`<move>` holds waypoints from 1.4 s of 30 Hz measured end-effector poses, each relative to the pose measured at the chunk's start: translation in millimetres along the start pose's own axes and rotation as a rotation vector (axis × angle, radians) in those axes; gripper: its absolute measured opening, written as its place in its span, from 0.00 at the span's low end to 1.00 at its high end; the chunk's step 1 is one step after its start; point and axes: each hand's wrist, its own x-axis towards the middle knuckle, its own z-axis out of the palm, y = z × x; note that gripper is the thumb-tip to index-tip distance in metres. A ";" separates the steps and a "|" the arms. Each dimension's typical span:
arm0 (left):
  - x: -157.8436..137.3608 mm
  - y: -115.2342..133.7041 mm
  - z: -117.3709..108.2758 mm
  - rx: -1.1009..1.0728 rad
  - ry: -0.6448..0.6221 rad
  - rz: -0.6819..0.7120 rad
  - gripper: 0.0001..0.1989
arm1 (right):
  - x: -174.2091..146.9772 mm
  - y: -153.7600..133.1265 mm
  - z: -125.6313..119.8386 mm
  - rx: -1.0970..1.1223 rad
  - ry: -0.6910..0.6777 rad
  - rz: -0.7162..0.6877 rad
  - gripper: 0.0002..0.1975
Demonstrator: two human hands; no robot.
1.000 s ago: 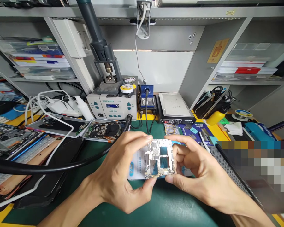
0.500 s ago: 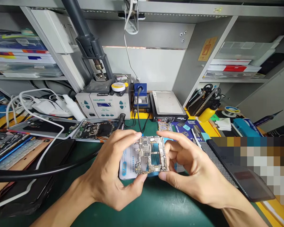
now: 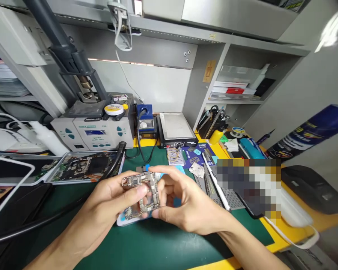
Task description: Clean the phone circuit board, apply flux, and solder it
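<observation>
Between both hands is a small phone circuit board point(image 3: 152, 193), crowded with metal parts and pierced by openings. My left hand point(image 3: 109, 204) is closed on its left side, the thumb lying across the board's face and the fingers behind it. On the right edge, my right hand point(image 3: 183, 202) pinches the board between thumb and fingertips. Behind and below the board lies a pale pad with blue print point(image 3: 124, 221), mostly hidden by the board and hands. Both hands hang over the green mat point(image 3: 146, 247).
A hot-air station point(image 3: 92, 131) stands at the back left, its black hose point(image 3: 59, 213) crossing the mat. An opened device point(image 3: 84, 167) lies before it. A heating plate point(image 3: 176, 127) is at the back. To the right are a white pen-like tool point(image 3: 216, 182) and a spray can point(image 3: 310, 131).
The camera view has swung to the right, bringing the spray can into full view. My left thumb has moved from the board's lower edge onto its face, and the board is tilted differently.
</observation>
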 end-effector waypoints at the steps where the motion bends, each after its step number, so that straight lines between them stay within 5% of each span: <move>1: 1.3 -1.4 2.0 0.011 0.005 -0.017 0.10 | 1.3 1.3 1.8 -0.023 -0.003 0.004 0.38; 7: 2.8 -5.8 3.5 -0.034 0.140 -0.032 0.15 | -0.9 -5.7 -3.8 -0.228 0.082 0.064 0.47; 8: 2.9 -5.1 2.0 -0.049 0.187 -0.029 0.16 | -5.6 -9.6 -11.3 -0.277 0.139 0.089 0.45; 10: 3.1 -3.1 -0.9 -0.071 0.271 -0.028 0.16 | -18.8 -18.4 -31.9 -0.418 0.292 0.163 0.22; 13: 2.7 0.3 -2.1 -0.098 0.321 -0.018 0.16 | -40.6 -28.7 -63.1 -0.676 0.511 0.367 0.21; 19: -1.6 -2.3 4.5 -0.121 0.299 0.016 0.20 | -50.8 -21.8 -64.2 -0.929 0.434 0.760 0.16; 25: -2.0 -11.2 6.4 -0.139 0.264 0.020 0.14 | -46.6 -5.4 -57.5 -0.814 0.487 0.876 0.17; 31: -2.1 -6.8 17.8 -0.199 0.261 0.061 0.08 | -82.0 -9.9 -63.5 -0.441 0.625 0.760 0.17; 37: 3.1 9.9 34.1 -0.274 0.278 0.013 0.06 | -114.7 0.7 -54.3 0.075 0.763 0.437 0.17; 42: 20.4 34.9 69.0 -0.355 0.246 -0.002 0.07 | -114.4 22.2 -33.1 0.429 0.859 0.211 0.15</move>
